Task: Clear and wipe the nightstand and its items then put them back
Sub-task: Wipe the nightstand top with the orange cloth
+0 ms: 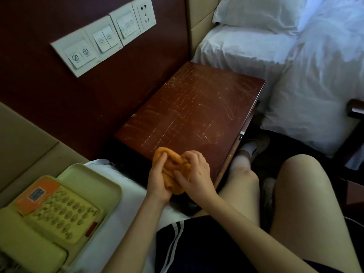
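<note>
the left grip (157,181) and right grip (196,174) curl round a bunched orange cloth (174,167) at six o'clock on the bench (197,107), a telephone (59,215) at eight o'clock.

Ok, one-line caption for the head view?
The left hand and right hand grip an orange cloth at the near edge of the scratched nightstand; the telephone sits aside on a tray.
</note>
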